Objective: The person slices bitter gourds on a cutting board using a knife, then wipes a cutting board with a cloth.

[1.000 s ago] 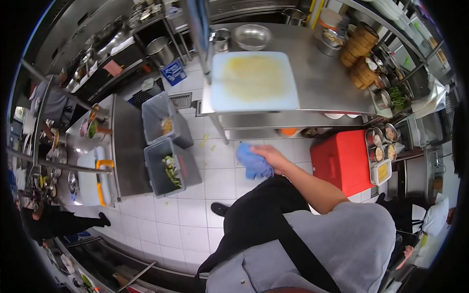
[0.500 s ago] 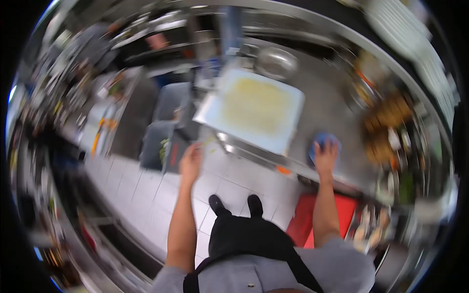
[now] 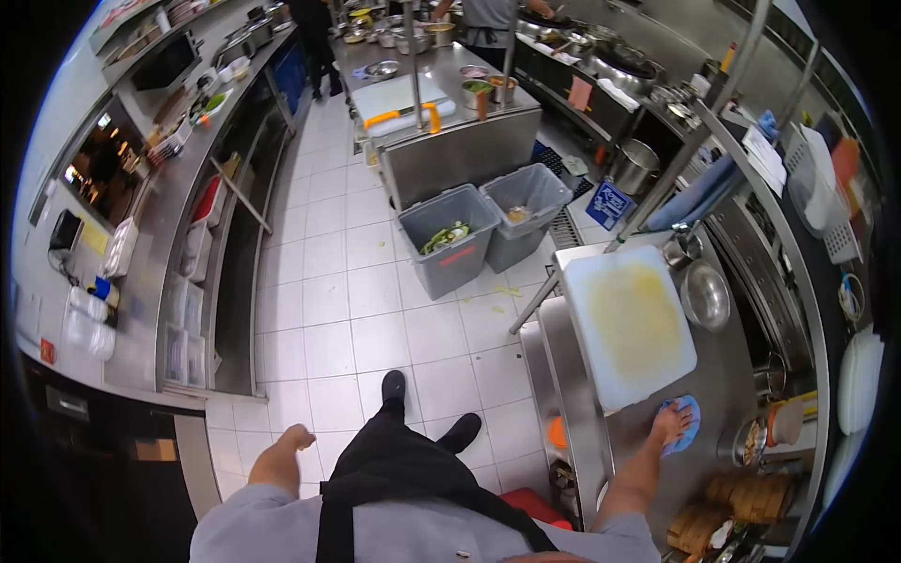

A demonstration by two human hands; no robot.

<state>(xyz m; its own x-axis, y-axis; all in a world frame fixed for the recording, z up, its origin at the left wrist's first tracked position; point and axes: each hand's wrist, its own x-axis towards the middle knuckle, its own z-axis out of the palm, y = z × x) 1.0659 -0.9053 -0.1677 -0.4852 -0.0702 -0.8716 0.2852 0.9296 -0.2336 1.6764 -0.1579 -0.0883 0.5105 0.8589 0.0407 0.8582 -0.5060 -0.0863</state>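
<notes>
My right hand [image 3: 670, 425] presses down on a blue cloth [image 3: 693, 428], fingers bent over it, on the steel counter [image 3: 648, 441]. Just beyond the cloth lies a thick white cutting board [image 3: 601, 324] with a yellow-brown stain across its middle. A round steel bowl [image 3: 706, 295] stands along the board's right side. Down at my side, away from the counter, my left hand [image 3: 297, 438] is loosely closed above the tiled floor. I see nothing in it.
Two grey bins [image 3: 449, 267] stand ahead, the nearer holding green scraps. Scraps dot the tiles [image 3: 328, 281]. A steel shelf counter [image 3: 221, 122] runs along the left. Bamboo steamers [image 3: 765, 495] sit at lower right. Other people [image 3: 486, 14] stand at the far end.
My view has swung left and up, showing more of the kitchen; the board now appears farther right. My right hand remains on the blue cloth. My left hand is now closer to my side.
</notes>
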